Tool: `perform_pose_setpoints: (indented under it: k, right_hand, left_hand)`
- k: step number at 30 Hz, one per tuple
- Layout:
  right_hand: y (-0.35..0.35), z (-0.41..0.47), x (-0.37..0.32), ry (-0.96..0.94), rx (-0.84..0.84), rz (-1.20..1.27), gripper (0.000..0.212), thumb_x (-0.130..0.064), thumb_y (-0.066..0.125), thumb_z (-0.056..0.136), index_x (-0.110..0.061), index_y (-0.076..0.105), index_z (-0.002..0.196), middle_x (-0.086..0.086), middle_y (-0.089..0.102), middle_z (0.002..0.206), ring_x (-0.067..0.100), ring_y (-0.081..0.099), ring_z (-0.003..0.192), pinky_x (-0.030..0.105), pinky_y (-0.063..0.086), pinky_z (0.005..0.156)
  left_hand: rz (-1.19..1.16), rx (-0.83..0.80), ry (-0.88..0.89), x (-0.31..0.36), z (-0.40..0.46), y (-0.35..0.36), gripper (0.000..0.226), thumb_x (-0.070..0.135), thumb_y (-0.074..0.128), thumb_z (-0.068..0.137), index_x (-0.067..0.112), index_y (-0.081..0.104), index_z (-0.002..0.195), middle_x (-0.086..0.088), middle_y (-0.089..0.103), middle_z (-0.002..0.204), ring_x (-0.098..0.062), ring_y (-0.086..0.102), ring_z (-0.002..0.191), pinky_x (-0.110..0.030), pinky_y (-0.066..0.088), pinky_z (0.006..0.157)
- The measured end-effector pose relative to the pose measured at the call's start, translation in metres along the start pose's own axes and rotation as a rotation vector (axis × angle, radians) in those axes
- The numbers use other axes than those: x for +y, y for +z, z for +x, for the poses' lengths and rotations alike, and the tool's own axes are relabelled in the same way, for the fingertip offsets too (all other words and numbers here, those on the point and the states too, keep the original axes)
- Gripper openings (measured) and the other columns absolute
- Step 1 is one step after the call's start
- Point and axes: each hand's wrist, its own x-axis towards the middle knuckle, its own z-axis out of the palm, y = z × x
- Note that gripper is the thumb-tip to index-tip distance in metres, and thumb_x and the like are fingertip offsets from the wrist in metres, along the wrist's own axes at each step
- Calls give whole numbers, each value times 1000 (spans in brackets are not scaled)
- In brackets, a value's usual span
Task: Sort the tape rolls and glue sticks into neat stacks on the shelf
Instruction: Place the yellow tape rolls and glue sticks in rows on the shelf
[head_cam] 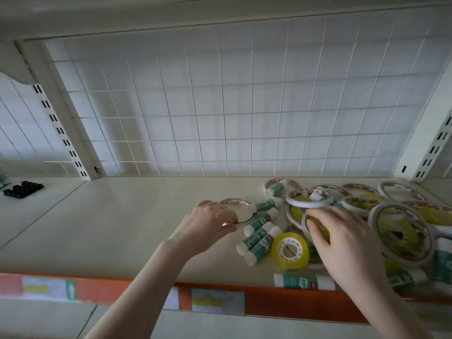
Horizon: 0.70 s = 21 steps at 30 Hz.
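A jumble of flat tape rolls (401,231) in round white packs and green-and-white glue sticks (259,234) covers the right half of the cream shelf (122,216). A bare yellow tape roll (290,250) lies near the front, and one glue stick (303,281) rests along the front lip. My left hand (208,223) curls around a thin flat tape roll (241,211) at the left end of the pile. My right hand (342,243) grips another flat tape roll (308,222), partly hidden under the fingers. One more roll (308,199) sits raised just behind it.
A white wire grid (232,106) backs the shelf. Slotted uprights (58,129) stand at both sides. An orange price strip (215,299) with labels runs along the front edge. Small black items (23,189) lie on the neighbouring shelf at far left.
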Motion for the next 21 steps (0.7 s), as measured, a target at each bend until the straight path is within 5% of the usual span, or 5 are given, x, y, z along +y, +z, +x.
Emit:
perform_pose_setpoints:
  k: [11, 17, 21]
  right_hand:
    - [21, 32, -16, -78, -142, -15, 21, -5, 73, 74, -8, 72, 95, 5, 71, 84, 24, 67, 74, 32, 53, 62]
    - [56, 69, -26, -152, -424, 44, 35, -12, 42, 98, -19, 53, 130, -2, 56, 129, 15, 50, 118, 26, 41, 95]
    - [75, 80, -31, -164, -588, 65, 28, -20, 37, 100, -19, 59, 119, -1, 60, 121, 16, 50, 113, 28, 43, 91]
  left_hand:
    - [6, 7, -15, -10, -22, -21, 7, 25, 71, 80, 25, 70, 87, 9, 66, 81, -15, 56, 79, -22, 34, 78]
    - [-5, 4, -28, -18, -30, -20, 6, 25, 71, 80, 25, 70, 87, 10, 66, 82, -15, 56, 79, -23, 36, 78]
    - [-2, 6, -27, -23, -32, -17, 6, 26, 71, 78, 26, 69, 84, 10, 64, 79, -16, 56, 75, -24, 38, 75]
